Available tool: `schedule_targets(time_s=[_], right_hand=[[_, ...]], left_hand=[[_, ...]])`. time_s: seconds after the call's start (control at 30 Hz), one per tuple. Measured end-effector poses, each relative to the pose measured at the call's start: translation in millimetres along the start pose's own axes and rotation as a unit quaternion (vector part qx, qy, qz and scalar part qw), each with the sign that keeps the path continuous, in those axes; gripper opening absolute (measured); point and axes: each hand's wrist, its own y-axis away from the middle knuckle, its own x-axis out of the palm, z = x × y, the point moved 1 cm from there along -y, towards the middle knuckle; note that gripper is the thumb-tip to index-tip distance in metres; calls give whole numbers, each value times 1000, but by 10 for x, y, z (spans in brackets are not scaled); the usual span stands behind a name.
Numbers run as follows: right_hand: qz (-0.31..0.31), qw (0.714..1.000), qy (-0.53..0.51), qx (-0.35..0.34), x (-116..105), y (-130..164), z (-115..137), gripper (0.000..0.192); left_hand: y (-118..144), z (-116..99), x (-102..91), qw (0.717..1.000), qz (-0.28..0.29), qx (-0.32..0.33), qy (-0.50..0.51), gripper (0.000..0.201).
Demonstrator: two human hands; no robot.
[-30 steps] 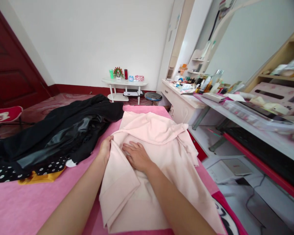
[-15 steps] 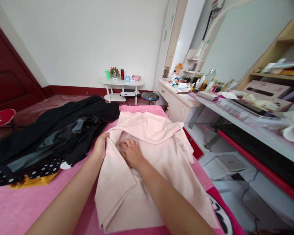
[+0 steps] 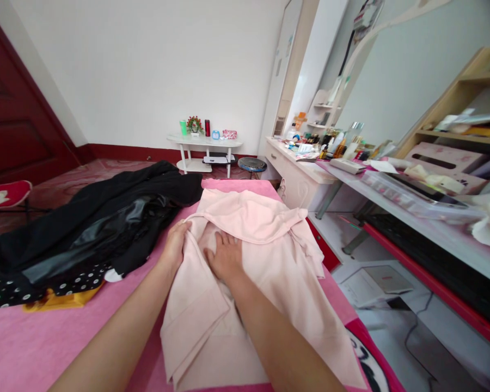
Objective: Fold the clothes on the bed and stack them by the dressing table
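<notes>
Where the pale pink garment (image 3: 265, 256) lies spread on the pink bed (image 3: 32, 343), both hands work at its middle; left hand (image 3: 175, 243) sits at the garment's left edge, grip closed on a fold of the cloth, fingers curled over the hem; right hand (image 3: 227, 256) lies flat on the garment just right of the left hand, palm down, fingers spread, grip open and pressing, holding nothing; the 2 hands near each other, not touching; left of the garment, a heap of black clothes (image 3: 93, 223) touching its upper left corner; a polka-dot piece (image 3: 8, 286) and a yellow piece (image 3: 61, 298) at the heap's near edge; right of the garment, beyond the bed, a cluttered counter (image 3: 424, 218).
</notes>
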Motion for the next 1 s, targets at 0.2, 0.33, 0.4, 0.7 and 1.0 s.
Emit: schedule_targets(time_s=[0.2, 0.33, 0.4, 0.7, 1.0], right_hand=[[-100, 982, -66, 144, 13, -16, -158, 40], [-192, 931, -247, 190, -4, -27, -303, 51], [-237, 884, -346, 205, 7, -38, -376, 49], [-237, 727, -581, 279, -93, 5, -521, 61], [-28, 881, -452, 139, -661, -23, -323, 38]], left_hand=[[162, 145, -45, 984, 173, -13, -51, 30], [220, 271, -134, 976, 155, 72, -131, 20], [259, 297, -162, 959, 216, 85, -165, 19], [300, 394, -289, 922, 292, 120, -224, 35], [360, 409, -281, 923, 238, 155, -258, 33]])
